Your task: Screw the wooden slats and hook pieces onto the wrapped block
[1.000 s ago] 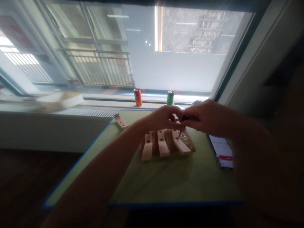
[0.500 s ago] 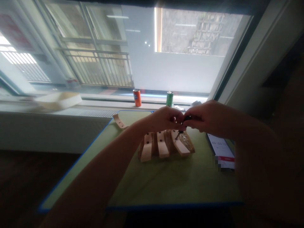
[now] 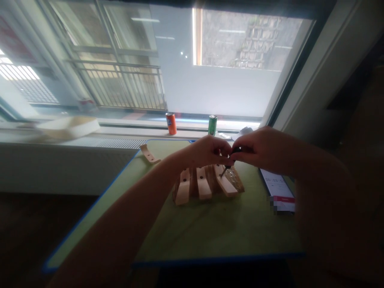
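A fan of pale wooden slats [image 3: 204,185] with dark holes stands on the green mat [image 3: 210,228]. My left hand [image 3: 207,151] is closed on the top of the slats. My right hand [image 3: 261,150] is closed on a small dark-handled screwdriver [image 3: 230,161], whose tip points down at the rightmost slat beside a clear plastic bag [image 3: 234,178]. The two hands nearly touch above the slats.
A single loose slat [image 3: 149,154] lies at the mat's far left corner. A phone [image 3: 277,190] with a lit screen lies to the right. An orange can [image 3: 171,123], a green can [image 3: 212,125] and a white tray [image 3: 67,127] are on the window sill.
The screwdriver's tip has come into view and tilted down toward the rightmost slat. Both hands stay together above the slats; the view has shifted slightly.
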### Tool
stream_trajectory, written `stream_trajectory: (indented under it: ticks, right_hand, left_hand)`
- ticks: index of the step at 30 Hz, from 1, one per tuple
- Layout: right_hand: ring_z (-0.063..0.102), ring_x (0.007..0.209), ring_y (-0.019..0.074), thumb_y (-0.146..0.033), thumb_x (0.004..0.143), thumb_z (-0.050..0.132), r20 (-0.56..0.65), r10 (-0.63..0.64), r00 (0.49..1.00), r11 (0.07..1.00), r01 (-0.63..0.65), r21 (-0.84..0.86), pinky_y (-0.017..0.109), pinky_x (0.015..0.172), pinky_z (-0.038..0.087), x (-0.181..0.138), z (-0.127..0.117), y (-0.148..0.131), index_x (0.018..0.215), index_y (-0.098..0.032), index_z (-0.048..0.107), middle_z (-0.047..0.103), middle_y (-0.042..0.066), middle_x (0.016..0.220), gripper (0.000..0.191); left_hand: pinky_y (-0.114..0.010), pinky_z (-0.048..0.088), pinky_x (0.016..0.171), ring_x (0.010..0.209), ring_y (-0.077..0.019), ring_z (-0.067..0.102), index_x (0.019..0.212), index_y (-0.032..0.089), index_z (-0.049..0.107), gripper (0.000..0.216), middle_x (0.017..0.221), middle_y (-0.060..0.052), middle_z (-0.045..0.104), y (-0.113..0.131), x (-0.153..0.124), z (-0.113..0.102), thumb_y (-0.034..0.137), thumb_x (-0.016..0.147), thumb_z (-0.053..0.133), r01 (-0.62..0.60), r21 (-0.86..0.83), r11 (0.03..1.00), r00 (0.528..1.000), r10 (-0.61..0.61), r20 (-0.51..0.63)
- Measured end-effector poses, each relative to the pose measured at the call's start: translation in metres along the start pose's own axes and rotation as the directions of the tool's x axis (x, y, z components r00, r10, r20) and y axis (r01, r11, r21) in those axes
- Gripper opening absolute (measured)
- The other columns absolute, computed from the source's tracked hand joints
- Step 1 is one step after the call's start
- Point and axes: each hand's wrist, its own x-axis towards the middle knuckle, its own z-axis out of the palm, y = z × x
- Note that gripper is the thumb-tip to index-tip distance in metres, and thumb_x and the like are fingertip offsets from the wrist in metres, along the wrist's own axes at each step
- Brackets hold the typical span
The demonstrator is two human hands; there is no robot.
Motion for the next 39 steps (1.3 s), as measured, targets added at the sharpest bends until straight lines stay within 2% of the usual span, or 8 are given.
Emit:
stream_trajectory:
  ticks: [6, 14, 21, 24, 28, 33, 36, 39]
  right_hand:
    - [0.051, 0.056, 0.0111, -0.049, 0.083, 0.045, 0.005, 0.021, 1.0, 1.0, -0.021, -0.014, 0.024, 0.051, 0.03, 0.001, 0.0, -0.001, 0.09, -0.022, 0.069, 0.064, 0.002, 0.069, 0.036]
    - [0.04, 0.043, 0.0084, -0.063, 0.083, 0.033, -0.026, 0.185, 0.982, 0.974, -0.187, -0.13, 0.027, 0.047, 0.024, 0.0, 0.004, -0.002, 0.063, -0.016, 0.068, 0.057, 0.005, 0.054, 0.062]
    - [0.046, 0.048, 0.0117, -0.066, 0.083, 0.027, -0.106, 0.196, 0.975, 0.958, -0.213, -0.19, 0.028, 0.049, 0.026, 0.002, 0.008, -0.009, 0.069, -0.015, 0.069, 0.06, 0.008, 0.06, 0.067]
    - [0.051, 0.054, 0.0144, -0.065, 0.083, 0.031, -0.14, 0.216, 0.966, 0.961, -0.235, -0.145, 0.027, 0.051, 0.029, 0.0, 0.008, -0.004, 0.081, -0.018, 0.07, 0.063, 0.008, 0.067, 0.061]
    - [0.054, 0.062, 0.0151, -0.052, 0.084, 0.044, -0.107, 0.109, 0.988, 0.991, -0.117, -0.067, 0.026, 0.054, 0.033, -0.007, 0.004, 0.002, 0.1, -0.022, 0.068, 0.066, 0.006, 0.076, 0.042]
    - [0.053, 0.06, 0.0134, -0.044, 0.087, 0.043, -0.075, 0.076, 0.994, 0.993, -0.082, -0.086, 0.025, 0.054, 0.033, -0.002, 0.003, -0.002, 0.09, -0.019, 0.07, 0.065, 0.006, 0.073, 0.037]
    - [0.051, 0.057, 0.0133, -0.048, 0.087, 0.04, -0.137, 0.119, 0.983, 0.982, -0.137, -0.13, 0.026, 0.051, 0.031, 0.005, 0.008, -0.01, 0.082, -0.016, 0.07, 0.063, 0.007, 0.07, 0.044]
    - [0.049, 0.055, 0.0129, -0.053, 0.087, 0.038, -0.147, 0.155, 0.977, 0.975, -0.176, -0.139, 0.026, 0.05, 0.03, 0.008, 0.009, -0.015, 0.079, -0.014, 0.07, 0.062, 0.008, 0.068, 0.051]
  left_hand:
    - [-0.019, 0.035, 0.052, 0.057, -0.0054, 0.045, 0.084, 0.014, 0.064, 0.023, 0.066, 0.003, 0.054, 0.001, -0.001, 0.0, 0.034, 0.072, 0.067, 0.01, -0.012, 1.0, 1.0, -0.01, 0.016]
    - [-0.018, 0.034, 0.048, 0.053, -0.0043, 0.044, 0.087, 0.014, 0.064, 0.026, 0.066, 0.003, 0.055, -0.002, -0.001, 0.008, 0.033, 0.07, 0.069, 0.046, -0.095, 0.994, 0.999, -0.044, 0.025]
    - [-0.02, 0.043, 0.058, 0.06, -0.0066, 0.053, 0.087, 0.015, 0.065, 0.021, 0.07, 0.002, 0.061, -0.009, 0.004, 0.016, 0.03, 0.073, 0.068, 0.003, -0.102, 0.995, 1.0, -0.001, 0.02]
    - [-0.023, 0.046, 0.064, 0.066, -0.0084, 0.056, 0.092, 0.015, 0.066, 0.02, 0.074, 0.0, 0.063, -0.013, 0.004, 0.017, 0.029, 0.078, 0.062, -0.004, -0.153, 0.988, 0.999, 0.009, 0.032]
    - [-0.026, 0.048, 0.073, 0.077, -0.0112, 0.059, 0.097, 0.015, 0.066, 0.024, 0.086, -0.003, 0.065, -0.015, 0.003, 0.016, 0.031, 0.081, 0.058, 0.006, -0.208, 0.978, 0.997, 0.011, 0.079]
    - [-0.019, 0.041, 0.053, 0.058, -0.0065, 0.05, 0.095, 0.016, 0.066, 0.03, 0.068, 0.002, 0.058, -0.007, 0.002, 0.013, 0.033, 0.071, 0.069, 0.034, -0.124, 0.992, 0.999, -0.031, 0.022]
    - [-0.019, 0.041, 0.055, 0.06, -0.0062, 0.049, 0.085, 0.013, 0.065, 0.024, 0.067, 0.002, 0.057, -0.004, 0.003, 0.014, 0.03, 0.069, 0.071, 0.0, -0.145, 0.989, 0.998, -0.009, -0.058]
    - [-0.019, 0.042, 0.057, 0.062, -0.0064, 0.05, 0.081, 0.013, 0.065, 0.02, 0.068, 0.002, 0.057, -0.006, 0.003, 0.015, 0.029, 0.071, 0.069, -0.003, -0.158, 0.987, 0.997, -0.01, -0.079]
